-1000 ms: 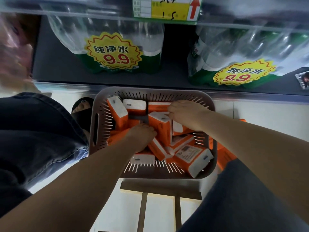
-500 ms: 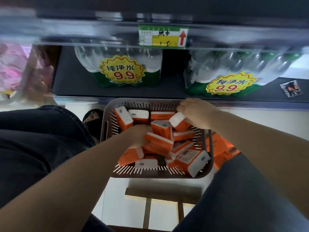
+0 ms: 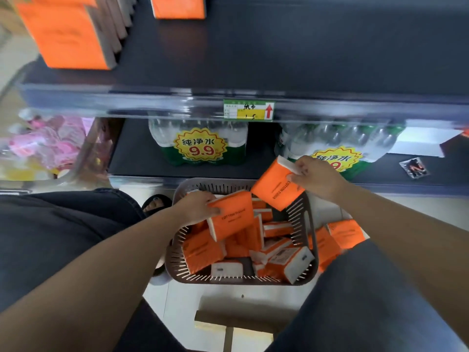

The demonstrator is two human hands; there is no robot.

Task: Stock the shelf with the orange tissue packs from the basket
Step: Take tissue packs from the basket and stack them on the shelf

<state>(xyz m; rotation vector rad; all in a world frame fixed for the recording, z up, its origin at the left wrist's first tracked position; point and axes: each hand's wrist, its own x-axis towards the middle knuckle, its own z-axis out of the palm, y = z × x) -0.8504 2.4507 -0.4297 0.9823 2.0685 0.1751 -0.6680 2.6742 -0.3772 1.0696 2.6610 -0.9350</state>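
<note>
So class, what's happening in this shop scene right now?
A person is restocking. The left hand grips one orange pack over the basket, and the right hand holds a second pack higher, toward the shelves. Many packs lie in the basket; the upper shelf already holds a few stacked packs.

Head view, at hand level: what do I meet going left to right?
sandalled foot → left hand → left hand's tissue pack → right hand's tissue pack → right hand → small card on the lower shelf
</note>
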